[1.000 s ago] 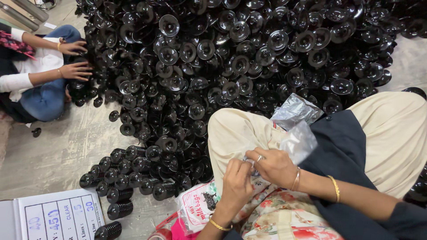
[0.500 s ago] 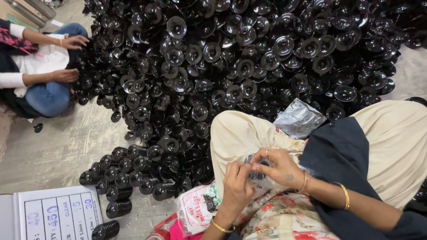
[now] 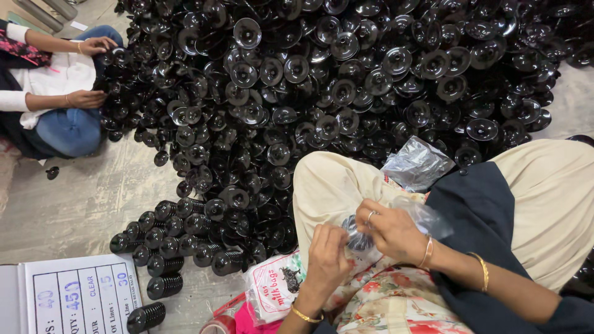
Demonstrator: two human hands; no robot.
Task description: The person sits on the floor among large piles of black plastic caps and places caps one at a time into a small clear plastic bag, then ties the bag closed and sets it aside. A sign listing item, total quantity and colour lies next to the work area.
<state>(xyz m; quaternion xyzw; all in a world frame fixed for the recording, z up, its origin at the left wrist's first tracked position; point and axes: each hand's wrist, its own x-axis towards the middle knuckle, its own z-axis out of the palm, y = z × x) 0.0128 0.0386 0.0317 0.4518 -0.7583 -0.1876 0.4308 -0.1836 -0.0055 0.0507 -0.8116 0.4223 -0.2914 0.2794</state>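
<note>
Both my hands meet over my lap on a small clear plastic bag (image 3: 427, 218) with a dark round piece (image 3: 357, 240) in it. My left hand (image 3: 325, 260) pinches the bag's lower edge from below. From the right, my right hand (image 3: 391, 232), with a ring and gold bangles, grips the bag's top. A second crumpled clear bag (image 3: 417, 164) lies on my knee. Just beyond my knees spreads a huge heap of black disc-shaped plastic parts (image 3: 346, 80).
Stacked rows of black discs (image 3: 179, 238) lie on the concrete floor to my left. A white printed label sheet (image 3: 74, 297) and a printed packet of bags (image 3: 275, 287) lie near my lap. A seated co-worker (image 3: 55, 93) handles discs at the far left.
My hands have drawn closer together on the small bag. The co-worker's hands have shifted at the heap's edge. The view has tilted slightly.
</note>
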